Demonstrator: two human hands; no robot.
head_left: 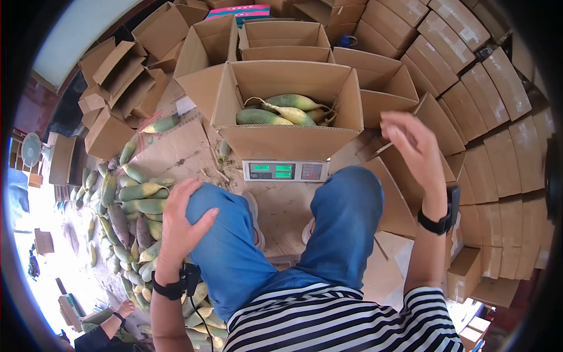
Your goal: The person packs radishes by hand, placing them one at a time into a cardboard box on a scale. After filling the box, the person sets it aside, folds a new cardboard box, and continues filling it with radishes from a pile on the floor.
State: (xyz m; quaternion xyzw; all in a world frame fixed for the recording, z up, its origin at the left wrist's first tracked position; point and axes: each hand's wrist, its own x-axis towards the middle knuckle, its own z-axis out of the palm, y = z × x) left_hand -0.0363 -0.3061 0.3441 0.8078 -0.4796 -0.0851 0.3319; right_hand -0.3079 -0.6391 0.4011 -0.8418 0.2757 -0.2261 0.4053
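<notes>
My left hand (183,223) rests on my left knee with its thumb and fingers apart, holding nothing. Raised in the air to the right of the open cardboard box (281,142), my right hand (410,141) has its fingers bent towards the thumb; whether anything is between them is hidden. Several green-and-white radishes (293,101) lie inside the box. Under the box's near side shows a scale (285,171) with lit green digits. A pile of radishes (143,205) spreads over the floor to my left.
Open boxes (284,35) stand behind the box with radishes. Stacked flat cartons (498,88) line the right side. More cartons (120,76) lie at the upper left. Another person's hand (125,308) shows at the lower left, beyond the pile.
</notes>
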